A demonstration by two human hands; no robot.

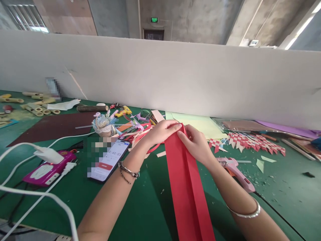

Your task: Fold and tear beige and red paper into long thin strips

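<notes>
A long strip of red paper (pixel 179 174) runs from the middle of the table toward me, with a lengthwise fold along its right side. My left hand (pixel 165 130) pinches its far end from the left, thumb lying along the top edge. From the right, my right hand (pixel 197 142) grips the same far end near the fold, its thumb on the upper face and the other fingers curled behind. Both hands are close together, closed on the paper. Right of my right hand are woven red-and-white paper pieces (pixel 250 142) and a pink glue gun (pixel 237 170).
Left of my forearm lie a phone (pixel 110 162) showing a timer and a magenta power strip (pixel 50 169) with white cables. Behind are a twine ball (pixel 104 125), a yellow glue gun (pixel 124 111), pale green paper (pixel 195 124) and bamboo pieces (pixel 37 108). A white partition (pixel 160 73) stands behind.
</notes>
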